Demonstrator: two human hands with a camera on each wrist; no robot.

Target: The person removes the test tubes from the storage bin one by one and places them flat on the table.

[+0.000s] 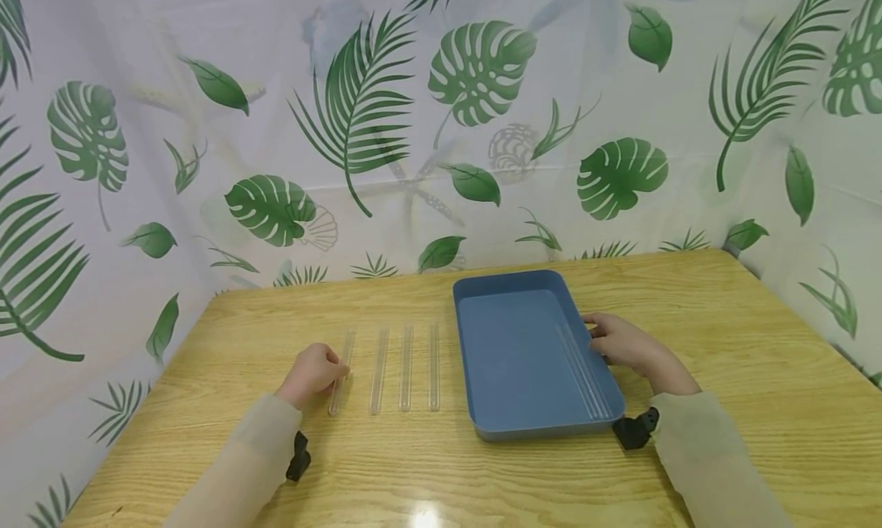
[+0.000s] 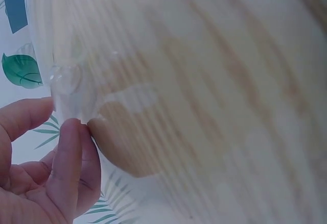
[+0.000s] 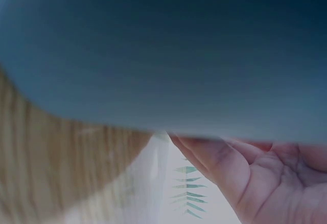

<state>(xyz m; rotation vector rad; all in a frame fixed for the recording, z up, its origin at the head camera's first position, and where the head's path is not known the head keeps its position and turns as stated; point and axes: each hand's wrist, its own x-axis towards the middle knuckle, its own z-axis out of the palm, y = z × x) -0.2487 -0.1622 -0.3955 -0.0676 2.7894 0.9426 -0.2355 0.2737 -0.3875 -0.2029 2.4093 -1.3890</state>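
Observation:
My left hand pinches a clear test tube at the left end of a row. This tube slants slightly; in the left wrist view its rounded end shows beside my thumb and fingertips. Three more test tubes lie just right of it, the nearest being a clear test tube. At the blue tray, my right hand touches the outer right wall with loosely bent fingers. Inside the tray, clear test tubes lie side by side along the right wall. Some right fingertips are hidden behind the tray in the right wrist view.
The wooden table ends at a leaf-patterned cloth behind and at the sides. The tray's raised walls stand just right of the row of tubes. A black wrist device sits close to the tray's near right corner.

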